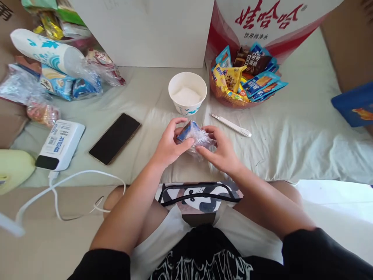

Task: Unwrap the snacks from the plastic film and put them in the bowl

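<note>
Between my hands is a small blue snack packet (184,132) with clear plastic wrap (201,138) bunched around its right part. My left hand (171,144) grips the blue end, its thumb across the front. The fingers of my right hand (222,151) close on the crumpled wrap. Just beyond stands a white paper bowl (187,93) with blue print and something white at its bottom. To the right of my hands lies a white-handled utility knife (231,125), touched by neither hand.
A basket (217,93) of snack packets stands back right, before a white-and-red carton (262,23). On the left lie a phone (115,138), a white power bank (61,144) with a cable (87,172), stacked paper bowls (48,52) and wrapped snacks (56,81). A blue box (354,103) is far right.
</note>
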A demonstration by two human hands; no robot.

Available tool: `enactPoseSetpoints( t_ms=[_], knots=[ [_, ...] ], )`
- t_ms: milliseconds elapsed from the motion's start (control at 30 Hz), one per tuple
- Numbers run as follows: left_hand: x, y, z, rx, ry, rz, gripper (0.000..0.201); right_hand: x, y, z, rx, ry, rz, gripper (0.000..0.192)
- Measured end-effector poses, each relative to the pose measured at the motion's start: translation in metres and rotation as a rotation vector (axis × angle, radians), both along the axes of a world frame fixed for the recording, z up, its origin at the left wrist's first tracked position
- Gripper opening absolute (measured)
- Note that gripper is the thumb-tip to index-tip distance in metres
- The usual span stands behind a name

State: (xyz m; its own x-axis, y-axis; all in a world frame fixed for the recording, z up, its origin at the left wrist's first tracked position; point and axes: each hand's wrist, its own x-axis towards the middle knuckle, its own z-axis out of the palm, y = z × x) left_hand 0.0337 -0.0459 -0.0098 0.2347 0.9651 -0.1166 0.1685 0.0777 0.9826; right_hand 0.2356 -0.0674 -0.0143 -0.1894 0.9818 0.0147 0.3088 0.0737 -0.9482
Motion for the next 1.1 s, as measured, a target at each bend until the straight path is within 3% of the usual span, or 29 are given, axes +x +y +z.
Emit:
enactPoseSetpoints(
  t_ms=[133,200,300,400,500,633,767,967,1100],
  knots=[
    [0.002,0.0,-0.005,0.02,0.048,-0.107,0.069,-0.002,-0.002,-0.013,-0.097,0.021,-0.087,0.043],
    [0.001,0.0,-0.009,0.088,0.102,-0.15,0.071,0.002,-0.003,-0.012,-0.074,-0.001,-0.062,0.038],
    [-0.002,0.001,-0.017,0.206,0.108,-0.049,0.069,0.015,0.005,-0.003,0.093,-0.104,0.034,0.024],
    [-0.006,0.002,-0.023,0.269,0.137,0.104,0.057,0.034,0.018,0.004,0.267,-0.379,-0.094,0.015],
    [-0.013,0.002,-0.023,0.308,0.287,0.18,0.033,0.055,0.028,-0.001,0.277,-0.678,-0.278,0.024],
    [-0.018,-0.001,-0.022,0.384,0.366,0.215,0.021,0.069,0.03,-0.012,0.22,-0.848,-0.276,0.026],
    [-0.016,-0.003,-0.026,0.42,0.412,0.204,0.036,0.062,0.022,-0.004,0.225,-0.724,-0.205,0.026],
    [-0.011,-0.002,-0.034,0.505,0.449,0.152,0.08,0.033,0.001,0.012,0.172,-0.353,0.112,0.026],
    [-0.011,-0.001,-0.035,0.438,0.431,0.155,0.088,0.022,-0.001,0.007,0.166,-0.323,0.145,0.028]
  ],
)
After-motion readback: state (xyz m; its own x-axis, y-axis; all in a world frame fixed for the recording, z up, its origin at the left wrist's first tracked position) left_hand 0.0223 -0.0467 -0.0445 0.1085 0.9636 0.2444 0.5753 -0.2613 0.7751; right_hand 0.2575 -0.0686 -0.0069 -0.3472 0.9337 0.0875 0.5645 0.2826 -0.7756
